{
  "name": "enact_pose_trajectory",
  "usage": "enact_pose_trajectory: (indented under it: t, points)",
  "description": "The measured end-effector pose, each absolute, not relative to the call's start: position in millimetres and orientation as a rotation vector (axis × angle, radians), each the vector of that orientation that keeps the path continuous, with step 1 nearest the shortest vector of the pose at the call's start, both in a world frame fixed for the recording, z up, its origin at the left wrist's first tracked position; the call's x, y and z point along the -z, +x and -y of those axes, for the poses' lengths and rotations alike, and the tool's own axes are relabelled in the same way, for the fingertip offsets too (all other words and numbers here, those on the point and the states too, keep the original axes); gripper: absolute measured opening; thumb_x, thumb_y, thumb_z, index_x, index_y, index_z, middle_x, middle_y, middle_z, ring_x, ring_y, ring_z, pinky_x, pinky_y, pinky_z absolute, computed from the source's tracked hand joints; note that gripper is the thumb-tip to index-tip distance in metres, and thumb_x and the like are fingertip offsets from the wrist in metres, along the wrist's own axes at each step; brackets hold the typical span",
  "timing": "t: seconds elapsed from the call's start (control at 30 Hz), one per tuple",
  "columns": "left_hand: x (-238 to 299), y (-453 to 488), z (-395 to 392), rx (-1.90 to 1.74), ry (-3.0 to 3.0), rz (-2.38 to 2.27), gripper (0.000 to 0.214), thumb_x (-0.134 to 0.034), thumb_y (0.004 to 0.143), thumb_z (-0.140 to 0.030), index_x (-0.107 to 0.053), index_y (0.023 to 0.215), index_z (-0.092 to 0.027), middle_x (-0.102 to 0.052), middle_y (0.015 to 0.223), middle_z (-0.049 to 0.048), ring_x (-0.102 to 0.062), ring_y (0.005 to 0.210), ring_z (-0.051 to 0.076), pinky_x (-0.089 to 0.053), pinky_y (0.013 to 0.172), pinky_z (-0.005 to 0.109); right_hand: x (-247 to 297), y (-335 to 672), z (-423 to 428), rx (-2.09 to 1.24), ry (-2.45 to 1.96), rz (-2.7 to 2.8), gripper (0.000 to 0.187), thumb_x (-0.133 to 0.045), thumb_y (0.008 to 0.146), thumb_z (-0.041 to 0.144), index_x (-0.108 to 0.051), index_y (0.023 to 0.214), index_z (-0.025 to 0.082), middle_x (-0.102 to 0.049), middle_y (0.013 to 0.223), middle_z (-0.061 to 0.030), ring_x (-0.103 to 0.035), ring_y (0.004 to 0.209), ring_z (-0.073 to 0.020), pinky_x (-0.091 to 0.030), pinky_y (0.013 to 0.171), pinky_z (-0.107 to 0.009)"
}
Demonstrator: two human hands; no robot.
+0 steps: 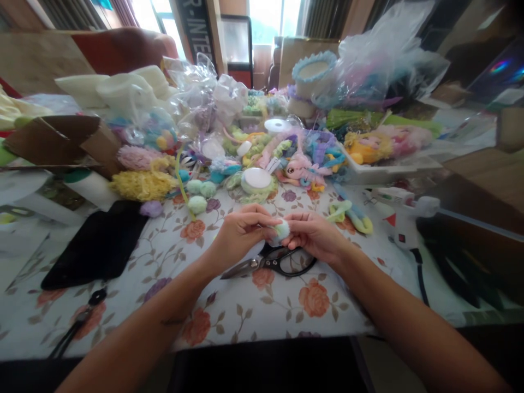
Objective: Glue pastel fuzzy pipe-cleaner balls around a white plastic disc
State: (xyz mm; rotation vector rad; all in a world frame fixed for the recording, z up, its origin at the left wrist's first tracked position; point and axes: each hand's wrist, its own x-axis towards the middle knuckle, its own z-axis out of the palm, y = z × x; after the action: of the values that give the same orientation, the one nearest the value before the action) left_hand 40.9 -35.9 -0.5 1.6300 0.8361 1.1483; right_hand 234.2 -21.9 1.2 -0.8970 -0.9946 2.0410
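Both my hands meet over the middle of the flowered tablecloth (254, 311). My left hand (241, 232) and my right hand (315, 234) pinch a small pale green and white fuzzy pompom (281, 230) between their fingertips. Just below them black-handled scissors (270, 262) lie flat on the cloth, blades pointing left. Several loose green pompoms (200, 195) sit a little further back on the left.
A heap of pastel chenille stems, fluffy trims, plush dolls (303, 169) and plastic bags fills the back of the table. A white glue gun (403, 210) lies at right, a black phone (98, 243) at left, a cardboard box (61, 142) behind it.
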Motion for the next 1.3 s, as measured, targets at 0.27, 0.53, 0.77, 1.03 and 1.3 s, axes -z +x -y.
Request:
enact_pose_trajectory:
  t: [0.27, 0.53, 0.77, 1.03, 1.3]
  points:
    - [2.6, 43.8, 38.5, -1.228, 1.648, -0.855, 0.013, -0.076, 0.077, -0.022, -0.080, 0.089, -0.026, -0.062, 0.081, 0.0010, -0.061, 0.065, 0.010, -0.053, 0.058, 0.022, 0.1, 232.0, 22.0, -2.010, -0.891, 1.073, 0.026, -0.084, 0.066, 0.034, -0.072, 0.073, 0.012, -0.071, 0.059, -0.0035, -0.067, 0.050, -0.0092, -0.054, 0.048, -0.012]
    - [1.0, 48.0, 29.6, -1.450, 0.989, -0.867, 0.044, -0.056, 0.088, -0.057, -0.072, 0.108, -0.021, -0.068, 0.101, 0.0064, -0.061, 0.101, 0.017, -0.051, 0.085, 0.026, 0.0, 215.6, 30.6, -1.645, -0.904, 1.127, 0.030, -0.080, 0.073, 0.037, -0.059, 0.084, 0.017, -0.070, 0.064, 0.0004, -0.071, 0.059, -0.0144, -0.061, 0.060, -0.025]
    - [-3.5, 50.2, 45.2, -1.183, 0.931, -0.684, 0.059, -0.073, 0.075, -0.053, -0.060, 0.128, -0.027, -0.059, 0.132, 0.0087, -0.056, 0.058, 0.007, -0.034, 0.035, 0.016, -0.1, 176.5, 54.0, -1.456, -0.890, 1.317, 0.016, -0.065, 0.084, 0.031, -0.053, 0.083, 0.020, -0.063, 0.061, 0.0043, -0.064, 0.052, -0.0119, -0.055, 0.053, -0.025]
    - [-4.7, 49.9, 42.4, -1.303, 0.876, -0.755, 0.031, -0.073, 0.081, -0.034, -0.071, 0.108, -0.018, -0.075, 0.103, 0.0092, -0.069, 0.069, 0.014, -0.051, 0.053, 0.020, 1.9, 163.0, 61.8, -1.154, -1.026, 1.559, 0.008, -0.055, 0.086, 0.018, -0.050, 0.080, 0.021, -0.058, 0.059, 0.0058, -0.054, 0.046, -0.0087, -0.043, 0.046, -0.021]
    - [-8.4, 45.6, 35.8, -1.389, 0.616, -0.820, 0.031, -0.055, 0.095, -0.024, -0.062, 0.123, -0.014, -0.073, 0.109, 0.0138, -0.072, 0.091, 0.023, -0.058, 0.079, 0.036, -1.3, 170.5, 56.1, -0.717, -1.032, 1.802, 0.006, -0.059, 0.087, 0.024, -0.057, 0.091, 0.020, -0.067, 0.075, -0.0004, -0.064, 0.064, -0.0149, -0.051, 0.058, -0.027]
